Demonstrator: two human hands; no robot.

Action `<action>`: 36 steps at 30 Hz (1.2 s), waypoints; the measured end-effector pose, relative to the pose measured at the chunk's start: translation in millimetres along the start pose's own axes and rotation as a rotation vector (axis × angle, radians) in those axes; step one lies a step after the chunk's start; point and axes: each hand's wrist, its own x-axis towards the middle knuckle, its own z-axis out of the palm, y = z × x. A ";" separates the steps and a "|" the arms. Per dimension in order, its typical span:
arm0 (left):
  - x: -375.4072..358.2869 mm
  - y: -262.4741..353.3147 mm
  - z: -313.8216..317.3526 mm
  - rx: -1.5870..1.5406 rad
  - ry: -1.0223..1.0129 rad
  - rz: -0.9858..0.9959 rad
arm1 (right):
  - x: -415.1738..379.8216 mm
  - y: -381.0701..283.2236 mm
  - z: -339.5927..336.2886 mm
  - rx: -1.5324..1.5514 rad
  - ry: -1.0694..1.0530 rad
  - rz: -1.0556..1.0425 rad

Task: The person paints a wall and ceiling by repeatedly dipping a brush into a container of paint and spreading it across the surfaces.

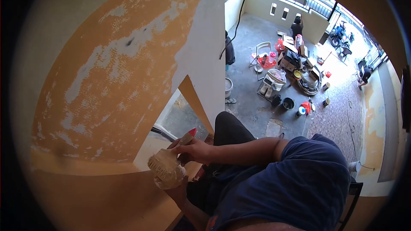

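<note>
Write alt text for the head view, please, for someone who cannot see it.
A person's right hand holds a red-tipped tool at a pale, rough object in the left hand, beside a patchy orange wall; beyond lies a cluttered floor.

I can read no text, label, brand, number or sign from here; any print on the cans (326, 102), the boxes (288, 63) or the motorbike (336, 42) is too small or blurred to make out.
</note>
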 end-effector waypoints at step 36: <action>-1.1 1.7 -6.8 -0.179 0.072 -0.137 | 10.8 2.9 6.3 -0.106 -0.031 0.008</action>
